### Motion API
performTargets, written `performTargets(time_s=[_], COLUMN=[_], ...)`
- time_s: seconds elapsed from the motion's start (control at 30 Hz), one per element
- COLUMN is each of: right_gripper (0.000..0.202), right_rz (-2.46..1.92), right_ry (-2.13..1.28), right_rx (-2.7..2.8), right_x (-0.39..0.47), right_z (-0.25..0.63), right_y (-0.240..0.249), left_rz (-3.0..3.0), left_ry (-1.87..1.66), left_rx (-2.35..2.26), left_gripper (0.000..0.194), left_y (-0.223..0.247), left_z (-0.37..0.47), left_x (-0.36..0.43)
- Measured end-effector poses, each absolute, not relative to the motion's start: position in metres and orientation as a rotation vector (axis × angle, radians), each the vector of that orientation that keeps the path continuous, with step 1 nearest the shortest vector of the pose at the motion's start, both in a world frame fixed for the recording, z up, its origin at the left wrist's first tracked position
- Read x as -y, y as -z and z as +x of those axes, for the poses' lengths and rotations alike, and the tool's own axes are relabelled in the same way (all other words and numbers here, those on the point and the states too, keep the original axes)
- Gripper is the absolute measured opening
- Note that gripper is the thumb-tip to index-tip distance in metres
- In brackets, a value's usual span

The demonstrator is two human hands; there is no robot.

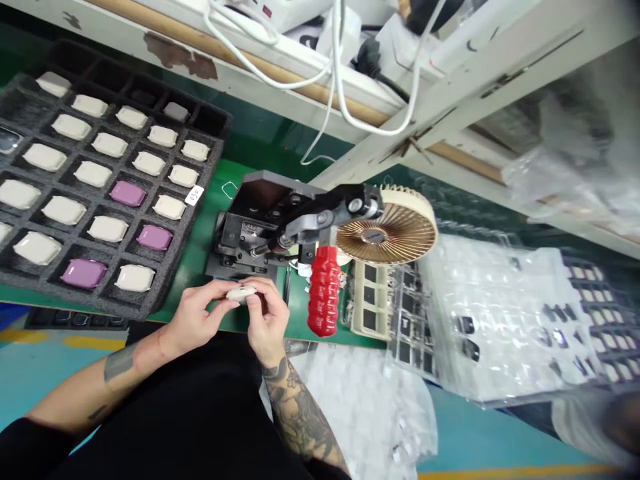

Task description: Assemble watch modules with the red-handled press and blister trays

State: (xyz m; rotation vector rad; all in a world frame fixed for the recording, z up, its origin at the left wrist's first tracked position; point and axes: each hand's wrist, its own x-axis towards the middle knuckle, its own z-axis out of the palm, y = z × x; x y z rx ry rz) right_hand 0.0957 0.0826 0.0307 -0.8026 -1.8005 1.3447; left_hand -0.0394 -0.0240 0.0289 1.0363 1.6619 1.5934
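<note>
Left hand (200, 313) and right hand (267, 317), close together, are pinching one pale, rounded casing (241, 293) just before a black press (250, 230).
From left, a coarse dark foam tray (170, 267) is cradling smooth white casings (37, 248) and purple casings (84, 273); the angular press is standing on the green counter (193, 267), its bumpy red handle (324, 293) projecting near a round fan (390, 227) with fine radial ribs; glossy clear plastic trays (505, 300) are spreading rightward.

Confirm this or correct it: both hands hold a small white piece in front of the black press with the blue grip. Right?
No: the grip is red, not blue, as the head view shows. The left hand and right hand do hold the small white piece in front of the black press.
</note>
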Motion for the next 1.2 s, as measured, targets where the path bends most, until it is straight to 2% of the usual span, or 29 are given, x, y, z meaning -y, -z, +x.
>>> performTargets(time_s=[0.1, 0.17, 0.3, 0.43, 0.57, 0.7, 0.8, 0.87, 1.03, 1.2], right_gripper=[0.018, 0.016, 0.04, 0.053, 0.063, 0.058, 0.04, 0.028, 0.042, 0.038], right_rz=[-0.784, -0.747, -0.747, -0.672, -0.477, -0.381, -0.435, -0.503, -0.566, -0.678], right_ry=[-1.251, -1.059, -0.48, -0.471, -0.492, -0.386, -0.347, -0.384, -0.527, -0.502], right_rx=[1.916, 2.02, 1.85, 2.031, 1.982, 1.625, 1.525, 1.693, 2.386, 2.697], right_x=[-0.081, -0.092, -0.145, -0.194, -0.183, -0.151, -0.135, -0.126, -0.122, -0.141], right_z=[0.098, 0.105, 0.116, 0.104, 0.077, 0.058, 0.069, 0.086, 0.103, 0.073], right_y=[-0.038, -0.043, -0.055, -0.083, -0.14, -0.168, -0.137, -0.099, -0.027, -0.017], left_rz=[0.94, 0.749, 0.401, 0.301, 0.326, 0.452, 0.603, 0.735, 1.092, 1.199], left_ry=[-1.661, -1.695, -1.69, -1.649, -1.611, -1.552, -1.522, -1.454, -1.304, -1.389], left_rx=[-1.645, -1.516, -1.236, -1.168, -1.148, -1.115, -1.153, -1.295, -1.598, -1.658], left_gripper=[0.018, 0.023, 0.044, 0.065, 0.063, 0.049, 0.039, 0.035, 0.031, 0.032], left_y=[-0.029, -0.03, -0.032, -0.032, -0.032, -0.034, -0.037, -0.039, -0.044, -0.046], left_z=[-0.036, -0.037, -0.042, -0.042, -0.036, -0.034, -0.037, -0.04, -0.046, -0.044], left_x=[0.023, 0.022, 0.019, 0.021, 0.028, 0.036, 0.042, 0.047, 0.053, 0.056])
